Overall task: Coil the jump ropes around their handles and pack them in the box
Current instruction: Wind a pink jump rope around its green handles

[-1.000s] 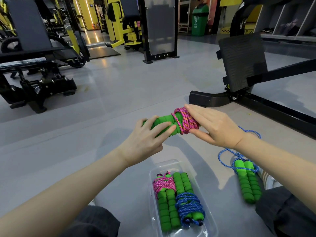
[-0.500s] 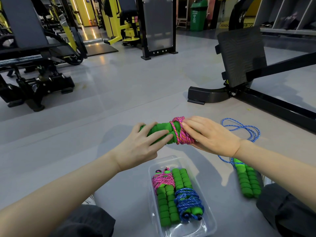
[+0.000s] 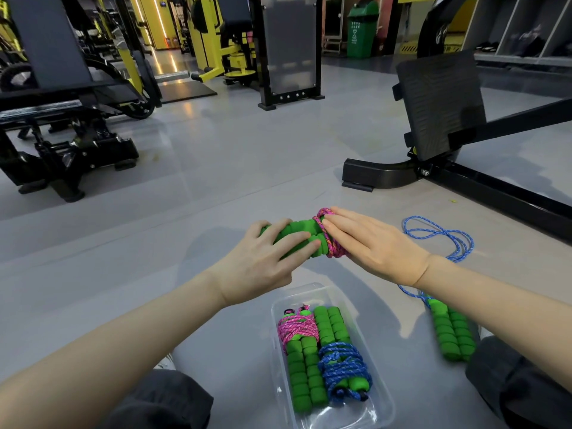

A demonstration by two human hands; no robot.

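Note:
My left hand (image 3: pixel 263 264) grips the green foam handles (image 3: pixel 301 238) of a jump rope held above the floor. Its pink rope (image 3: pixel 329 243) is coiled around the handles' right end, and my right hand (image 3: pixel 376 246) covers and holds that coil. Below, a clear plastic box (image 3: pixel 380 407) holds two packed ropes: a pink-coiled one (image 3: pixel 297 328) on the left and a blue-coiled one (image 3: pixel 343 368) on the right. An uncoiled blue rope (image 3: pixel 445 239) with green handles (image 3: pixel 450 334) lies on the floor at the right.
I sit on a grey gym floor with my dark-trousered knees (image 3: pixel 523 385) either side of the box. A black machine base and footplate (image 3: pixel 439 103) stand at the right rear. Weight machines (image 3: pixel 71 128) fill the left rear.
Both hands have lowered the pink-coiled handles a little toward the box, and my right hand has closed further over the coil. The view has tilted slightly.

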